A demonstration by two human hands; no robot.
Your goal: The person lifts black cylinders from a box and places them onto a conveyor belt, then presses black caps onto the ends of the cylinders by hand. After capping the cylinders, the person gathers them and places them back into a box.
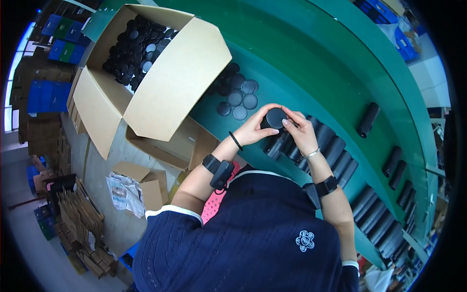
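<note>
The left hand (257,127) and the right hand (303,134) both pinch one round black cap (276,118) with their fingers. It is over the green bench (287,90), by the near edge. Dark tubes (333,149) lie along that edge to the right; more caps (235,98) lie left, by a big box (177,80).

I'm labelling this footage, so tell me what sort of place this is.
Probably a factory or packing workshop: a green work surface bears rows of black cylinders, beside an open brown cardboard box of round dark discs.
</note>
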